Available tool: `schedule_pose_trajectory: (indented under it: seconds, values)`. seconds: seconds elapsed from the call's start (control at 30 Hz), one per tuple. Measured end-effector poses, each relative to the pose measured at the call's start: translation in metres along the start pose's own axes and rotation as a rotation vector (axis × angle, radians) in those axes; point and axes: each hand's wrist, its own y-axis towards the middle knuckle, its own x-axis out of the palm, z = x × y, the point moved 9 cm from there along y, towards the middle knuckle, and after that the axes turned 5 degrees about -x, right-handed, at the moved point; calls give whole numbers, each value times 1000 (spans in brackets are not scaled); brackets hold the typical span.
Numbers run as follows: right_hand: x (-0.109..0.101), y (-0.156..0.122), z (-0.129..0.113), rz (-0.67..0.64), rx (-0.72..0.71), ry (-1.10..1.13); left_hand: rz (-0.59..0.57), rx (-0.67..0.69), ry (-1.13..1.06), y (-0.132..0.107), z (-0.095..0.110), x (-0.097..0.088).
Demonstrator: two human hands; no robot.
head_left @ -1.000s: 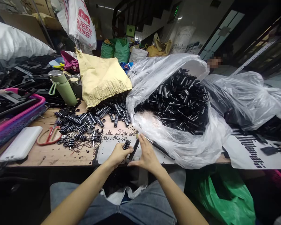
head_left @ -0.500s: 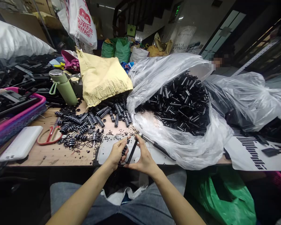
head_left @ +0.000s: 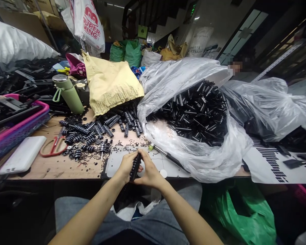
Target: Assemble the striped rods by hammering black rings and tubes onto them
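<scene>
Over the table's front edge, my left hand (head_left: 124, 166) has its fingers closed round a dark ribbed rod (head_left: 134, 167), much of which the fingers hide. My right hand (head_left: 151, 173) holds a slim black strip against that rod, thumb at its lower end and fingers at its upper end. Rod and strip are pressed together, so I cannot tell exactly where one ends. Just beyond my hands lies a black-handled tool with a greenish round tip (head_left: 151, 147). Similar banded ribbed rods (head_left: 99, 131) are heaped beyond my left hand, with small dark rings scattered around.
A clear plastic bag (head_left: 193, 160) full of short black pieces (head_left: 193, 109) fills the right. Left are red-handled scissors (head_left: 53, 148), a white flat box (head_left: 22, 154), a green bottle (head_left: 68, 95) and a pink-rimmed basket (head_left: 42, 105). A yellow sack (head_left: 114, 85) stands behind the rods.
My right hand has moved slightly left and brought the black strip from beside the ribbed rod up against it. My two hands are now closer together.
</scene>
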Motion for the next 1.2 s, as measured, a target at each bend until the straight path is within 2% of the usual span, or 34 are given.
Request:
schedule_pose_trajectory:
  seconds: [0.1,0.17,0.23,0.3,0.33,0.4,0.5,0.57,0.67,0.8,0.87,1.03,1.13,1.2]
  values:
    - [8,-2,12,-10,58,37,4,-25,101,6,-7,-4]
    - [16,-5,21,2,93,30,48,90,267,10,-5,-10]
    - [20,-8,30,49,123,-30,120,370,560,6,7,-13]
    - [21,-13,38,87,139,-129,162,680,930,-6,12,-4]
    - [19,-15,41,88,136,-187,158,795,1118,-11,8,3]
    - [7,-21,50,88,147,-331,133,929,1441,-15,-4,11]
    - [-42,-37,76,189,347,-657,77,1021,1730,-14,-14,15]
    - [-73,-49,92,216,515,-857,-9,1075,1799,-15,-14,16]
    - [-89,-54,101,128,576,-952,-107,1136,1818,-17,-9,16]
    - [-92,-56,92,97,586,-901,-45,1190,1793,-19,-3,13]
    - [-94,-62,89,90,637,-836,5,1198,1776,-20,-3,12]
    - [-78,-87,91,-49,784,-554,75,1136,1740,-17,-2,10]
    - [-45,-101,84,-257,819,-158,81,1117,1732,-17,-1,10]
    - [-26,-104,64,-404,791,111,91,1127,1727,-19,1,11]
